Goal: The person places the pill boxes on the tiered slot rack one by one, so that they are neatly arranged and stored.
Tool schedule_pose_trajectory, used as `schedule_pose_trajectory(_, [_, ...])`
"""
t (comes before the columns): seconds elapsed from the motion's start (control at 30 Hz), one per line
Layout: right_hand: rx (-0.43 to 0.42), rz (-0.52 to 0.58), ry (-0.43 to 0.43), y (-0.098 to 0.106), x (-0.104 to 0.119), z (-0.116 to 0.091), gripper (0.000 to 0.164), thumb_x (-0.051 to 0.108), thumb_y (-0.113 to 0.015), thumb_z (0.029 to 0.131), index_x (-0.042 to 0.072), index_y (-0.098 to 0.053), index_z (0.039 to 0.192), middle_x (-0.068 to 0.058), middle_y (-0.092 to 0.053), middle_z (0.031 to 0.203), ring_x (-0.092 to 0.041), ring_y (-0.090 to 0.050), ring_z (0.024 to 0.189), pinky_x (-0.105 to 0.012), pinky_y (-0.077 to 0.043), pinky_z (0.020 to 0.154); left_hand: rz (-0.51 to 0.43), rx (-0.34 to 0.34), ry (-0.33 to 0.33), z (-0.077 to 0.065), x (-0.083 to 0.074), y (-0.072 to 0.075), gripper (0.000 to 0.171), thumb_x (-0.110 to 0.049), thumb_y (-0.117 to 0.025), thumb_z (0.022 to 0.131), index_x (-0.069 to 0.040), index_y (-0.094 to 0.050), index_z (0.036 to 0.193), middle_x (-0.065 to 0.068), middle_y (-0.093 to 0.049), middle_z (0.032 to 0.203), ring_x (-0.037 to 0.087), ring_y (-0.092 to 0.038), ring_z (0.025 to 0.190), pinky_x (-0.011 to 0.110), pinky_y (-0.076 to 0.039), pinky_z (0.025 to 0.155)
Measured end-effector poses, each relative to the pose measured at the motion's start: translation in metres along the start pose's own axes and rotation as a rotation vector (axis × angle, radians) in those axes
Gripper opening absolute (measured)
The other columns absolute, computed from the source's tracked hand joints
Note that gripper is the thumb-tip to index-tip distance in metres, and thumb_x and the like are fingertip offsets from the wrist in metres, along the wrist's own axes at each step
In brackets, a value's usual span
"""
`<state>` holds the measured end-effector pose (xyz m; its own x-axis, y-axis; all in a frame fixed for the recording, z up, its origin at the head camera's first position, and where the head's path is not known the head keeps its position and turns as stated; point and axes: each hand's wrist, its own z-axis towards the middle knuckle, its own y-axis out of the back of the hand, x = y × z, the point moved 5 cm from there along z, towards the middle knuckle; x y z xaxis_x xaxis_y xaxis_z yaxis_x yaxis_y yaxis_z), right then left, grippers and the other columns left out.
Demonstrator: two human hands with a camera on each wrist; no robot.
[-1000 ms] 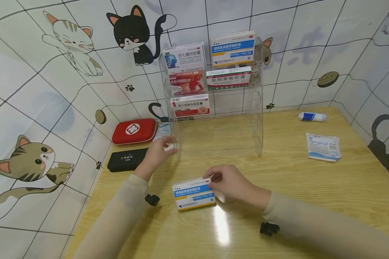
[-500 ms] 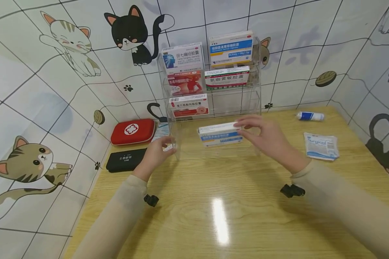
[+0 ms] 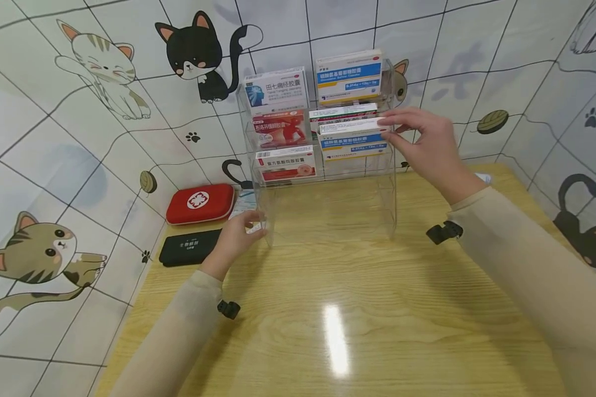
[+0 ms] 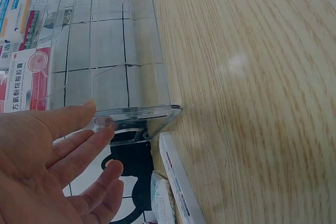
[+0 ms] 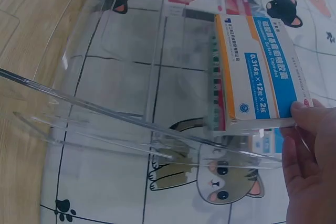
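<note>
My right hand (image 3: 429, 146) pinches a white-and-blue medicine box (image 3: 354, 146) by its right end, thumb in front and fingers on top. The box is in front of the right side of a clear tiered rack (image 3: 388, 204), overlapping the green-and-red box (image 3: 342, 112) on the middle tier. A similar blue box (image 3: 350, 77) stands on the top tier. To the left are a white box (image 3: 277, 91), a red box (image 3: 280, 128) and a red-and-white box (image 3: 287, 164), one per tier. My left hand (image 3: 233, 240) pinches the rack's lower left side panel (image 4: 139, 111) between thumb and fingers.
Left of the rack lie a red zip case (image 3: 198, 204), a black case (image 3: 189, 248) and a pale packet (image 3: 243, 201). A tube (image 3: 483, 177) at the back right is mostly hidden by my right arm. A tiled cat-print wall (image 3: 104, 143) rises behind the wooden table (image 3: 288, 331).
My right hand has lifted the blue medicine box off the front of the table and carried it up to the rack. My left hand has stayed at the rack's side.
</note>
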<state>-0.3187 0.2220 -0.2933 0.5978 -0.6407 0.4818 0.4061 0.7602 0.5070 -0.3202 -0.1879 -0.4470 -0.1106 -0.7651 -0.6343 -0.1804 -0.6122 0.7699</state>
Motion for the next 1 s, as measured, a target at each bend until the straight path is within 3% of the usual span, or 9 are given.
schedule_pose_trajectory(0.1, [0.011, -0.006, -0.003, -0.006, -0.009, 0.002, 0.024, 0.014, -0.075, 0.095, 0.016, -0.079, 0.118, 0.003, -0.073, 0.129, 0.015, -0.060, 0.091, -0.009, -0.048, 0.082, -0.006, 0.003, 0.008, 0.001, 0.000, -0.002, 0.040, -0.023, -0.075, 0.095, -0.017, -0.064, 0.133, 0.009, -0.065, 0.140, 0.035, -0.059, 0.127, 0.054, -0.050, 0.106])
schedule_pose_trajectory(0.33, [0.092, -0.080, -0.016, -0.020, -0.014, -0.004, 0.025, 0.011, -0.076, 0.093, 0.011, -0.078, 0.118, -0.003, -0.072, 0.131, -0.022, -0.072, 0.097, -0.003, -0.041, 0.080, -0.016, 0.003, 0.034, 0.000, -0.001, -0.005, 0.041, -0.024, -0.076, 0.095, -0.018, -0.063, 0.134, 0.008, -0.064, 0.141, 0.035, -0.057, 0.131, 0.054, -0.050, 0.107])
schedule_pose_trajectory(0.43, [0.138, -0.108, -0.036, -0.024, -0.014, -0.006, 0.025, 0.009, -0.076, 0.093, 0.009, -0.077, 0.118, -0.004, -0.071, 0.132, -0.022, -0.071, 0.106, -0.009, -0.050, 0.083, -0.017, 0.002, 0.037, -0.001, 0.000, -0.004, 0.043, -0.025, -0.076, 0.095, -0.018, -0.063, 0.135, 0.008, -0.064, 0.141, 0.035, -0.057, 0.131, 0.054, -0.050, 0.107])
schedule_pose_trajectory(0.53, [0.172, -0.125, -0.042, -0.028, -0.016, -0.005, 0.024, 0.006, -0.075, 0.093, 0.006, -0.077, 0.117, -0.007, -0.071, 0.131, -0.024, -0.071, 0.109, -0.027, -0.060, 0.087, -0.018, -0.001, 0.035, -0.001, 0.001, -0.003, 0.043, -0.025, -0.076, 0.095, -0.018, -0.063, 0.136, 0.008, -0.064, 0.141, 0.035, -0.057, 0.130, 0.054, -0.050, 0.107])
schedule_pose_trajectory(0.63, [0.226, -0.148, -0.054, -0.032, -0.016, -0.005, 0.023, 0.004, -0.074, 0.094, 0.005, -0.077, 0.116, -0.011, -0.071, 0.130, -0.028, -0.072, 0.108, -0.042, -0.062, 0.086, -0.022, -0.002, 0.030, -0.003, 0.003, -0.002, 0.044, -0.026, -0.076, 0.095, -0.017, -0.063, 0.136, 0.008, -0.065, 0.141, 0.035, -0.058, 0.130, 0.054, -0.050, 0.106])
schedule_pose_trajectory(0.83, [0.315, -0.200, -0.057, -0.036, -0.009, -0.005, 0.025, 0.002, -0.070, 0.096, 0.003, -0.074, 0.121, -0.016, -0.067, 0.136, -0.033, -0.075, 0.102, -0.046, -0.062, 0.087, -0.022, -0.009, 0.029, -0.004, 0.006, 0.000, 0.043, -0.025, -0.076, 0.095, -0.016, -0.064, 0.135, 0.008, -0.065, 0.140, 0.035, -0.059, 0.128, 0.054, -0.050, 0.107])
schedule_pose_trajectory(0.9, [0.304, -0.181, -0.055, -0.034, -0.007, -0.008, 0.024, 0.000, -0.070, 0.095, 0.002, -0.075, 0.119, -0.015, -0.065, 0.138, -0.033, -0.075, 0.099, -0.046, -0.062, 0.087, -0.029, -0.014, 0.026, -0.004, 0.006, 0.000, 0.043, -0.024, -0.076, 0.094, -0.015, -0.064, 0.134, 0.009, -0.066, 0.139, 0.036, -0.059, 0.128, 0.054, -0.050, 0.106])
schedule_pose_trajectory(1.0, [0.217, -0.145, -0.040, -0.028, -0.007, -0.017, 0.021, 0.000, -0.072, 0.093, 0.001, -0.076, 0.114, -0.013, -0.064, 0.138, -0.031, -0.072, 0.104, -0.043, -0.061, 0.087, -0.026, -0.014, 0.012, -0.003, 0.005, -0.002, 0.041, -0.023, -0.076, 0.095, -0.014, -0.064, 0.133, 0.009, -0.066, 0.139, 0.037, -0.059, 0.128, 0.055, -0.050, 0.106])
